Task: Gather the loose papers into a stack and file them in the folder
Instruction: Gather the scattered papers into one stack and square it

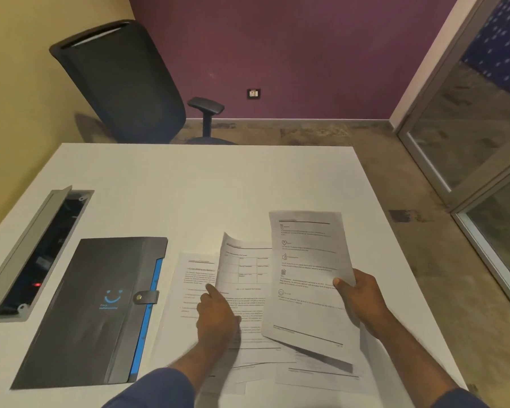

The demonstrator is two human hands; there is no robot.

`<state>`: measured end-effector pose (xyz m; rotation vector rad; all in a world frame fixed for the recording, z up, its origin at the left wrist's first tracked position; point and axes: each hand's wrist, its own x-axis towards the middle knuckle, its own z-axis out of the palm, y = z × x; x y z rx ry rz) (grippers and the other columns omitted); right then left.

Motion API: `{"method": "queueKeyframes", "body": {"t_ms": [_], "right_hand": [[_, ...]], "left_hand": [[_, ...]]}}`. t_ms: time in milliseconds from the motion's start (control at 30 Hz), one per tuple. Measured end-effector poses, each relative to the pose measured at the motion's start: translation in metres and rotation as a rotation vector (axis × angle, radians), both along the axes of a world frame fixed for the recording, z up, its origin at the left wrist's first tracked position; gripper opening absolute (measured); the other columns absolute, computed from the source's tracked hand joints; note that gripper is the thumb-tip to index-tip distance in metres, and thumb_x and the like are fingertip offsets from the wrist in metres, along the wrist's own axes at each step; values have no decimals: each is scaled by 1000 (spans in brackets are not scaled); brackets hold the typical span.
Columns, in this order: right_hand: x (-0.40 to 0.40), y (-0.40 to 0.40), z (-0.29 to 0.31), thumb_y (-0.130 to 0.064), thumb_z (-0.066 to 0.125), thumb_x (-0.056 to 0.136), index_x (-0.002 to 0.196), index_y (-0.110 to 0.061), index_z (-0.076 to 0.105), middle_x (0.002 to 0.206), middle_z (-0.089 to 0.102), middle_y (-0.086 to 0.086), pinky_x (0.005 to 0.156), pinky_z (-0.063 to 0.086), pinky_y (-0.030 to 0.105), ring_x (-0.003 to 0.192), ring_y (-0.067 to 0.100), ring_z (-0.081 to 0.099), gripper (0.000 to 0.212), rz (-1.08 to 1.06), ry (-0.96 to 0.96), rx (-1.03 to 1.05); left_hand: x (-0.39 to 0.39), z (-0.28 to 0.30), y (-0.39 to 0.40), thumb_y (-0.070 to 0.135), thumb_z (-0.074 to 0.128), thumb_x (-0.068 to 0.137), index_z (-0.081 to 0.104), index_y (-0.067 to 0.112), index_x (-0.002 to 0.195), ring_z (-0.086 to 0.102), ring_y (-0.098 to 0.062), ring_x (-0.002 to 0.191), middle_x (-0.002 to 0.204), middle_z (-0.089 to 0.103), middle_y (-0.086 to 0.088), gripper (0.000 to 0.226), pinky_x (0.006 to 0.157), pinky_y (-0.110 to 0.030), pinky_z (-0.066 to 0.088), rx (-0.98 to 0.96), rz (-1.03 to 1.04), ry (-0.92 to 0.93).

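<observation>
A white table (189, 184) fills the near half of the view. Set into its left edge, a grey cable hatch (33, 248) stands open, with 1 red light glowing inside. Beyond the far edge stands a dark office chair (121, 81). A wall socket (253, 93) sits low on the purple wall (292, 48).

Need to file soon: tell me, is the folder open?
No, the folder lies flat with its snap strap fastened across the edge.

Both your hands are out over the near side, forearms angled inward.
Your left hand (217, 315) lies knuckles-up, forefinger stretched far-left; your right hand (362, 301) is raised, thumb pinching inward, fingers curled behind.
</observation>
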<state>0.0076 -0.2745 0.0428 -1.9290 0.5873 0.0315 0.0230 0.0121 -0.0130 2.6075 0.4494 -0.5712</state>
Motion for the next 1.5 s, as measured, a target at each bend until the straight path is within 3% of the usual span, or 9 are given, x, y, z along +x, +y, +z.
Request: {"method": "queueKeyframes", "body": {"t_ms": [100, 167, 267, 400, 633, 767, 1100, 1300, 1500], "right_hand": [[-3, -2, -1, -6, 63, 91, 119, -5, 66, 95, 68, -2, 78, 46, 28, 79, 1, 60, 28, -2, 7, -10], [-5, -3, -2, -6, 63, 91, 119, -5, 66, 89, 67, -9, 74, 46, 27, 79, -2, 60, 28, -3, 15, -8], [-5, -4, -1, -5, 63, 91, 118, -4, 67, 84, 65, -14, 71, 46, 26, 79, -2, 60, 27, -8, 20, -16], [-5, -3, 0, -4, 63, 91, 118, -3, 67, 86, 66, -12, 78, 46, 29, 78, 2, 61, 27, -26, 12, -34], [-4, 8, -1, -5, 63, 91, 117, -4, 67, 91, 69, -2, 78, 47, 31, 78, 3, 61, 27, -13, 11, -26], [-2, 15, 2, -5, 62, 91, 115, -6, 68, 85, 67, -12, 77, 49, 31, 79, 8, 64, 25, 1, 20, -16], [-3, 28, 11, -4, 59, 91, 116, -2, 66, 96, 68, 6, 89, 54, 46, 90, 30, 66, 26, 30, 58, -42], [0, 35, 37, -8, 63, 91, 120, -3, 64, 95, 68, 5, 79, 50, 35, 81, 18, 63, 29, -39, -24, 118], [-3, 53, 74, -16, 67, 90, 125, -14, 63, 114, 73, 5, 95, 52, 42, 105, 25, 69, 35, 84, -96, 492]], "left_hand": [[3, -5, -3, 20, 77, 79, 13, -4, 147, 55, -28, 118, 133, 49, -16, 96, 95, -32, 49, -95, 65, 24], [7, -6, 3, 12, 73, 76, 44, 4, 124, 62, -28, 102, 114, 62, -11, 57, 86, -36, 55, -167, 155, 29], [8, -1, 17, 19, 69, 77, 57, 14, 91, 63, -20, 78, 87, 66, -1, 19, 66, -30, 53, -229, 145, -42], [14, 7, 41, 21, 72, 76, 53, 19, 65, 57, -8, 57, 65, 61, 6, 23, 44, -20, 39, -264, 118, -117], [23, 37, 82, -1, 66, 80, 59, 13, 88, 61, -13, 70, 80, 64, -1, 17, 49, -20, 43, -438, 199, -223], [36, 78, 90, 8, 66, 86, 67, 16, 97, 67, -11, 77, 82, 68, 10, 14, 55, -20, 49, -575, 166, -250], [49, 168, 102, 33, 63, 93, 70, 19, 105, 72, -19, 88, 95, 77, 2, 21, 79, -39, 56, -687, -12, -316], [50, 167, 97, 22, 71, 86, 68, 8, 113, 72, -27, 99, 106, 76, -8, 31, 90, -43, 54, -1013, 19, -121], [37, 146, 60, 8, 72, 85, 64, 9, 118, 72, -22, 101, 111, 74, -8, 35, 77, -26, 57, -1162, 85, 17]]}}
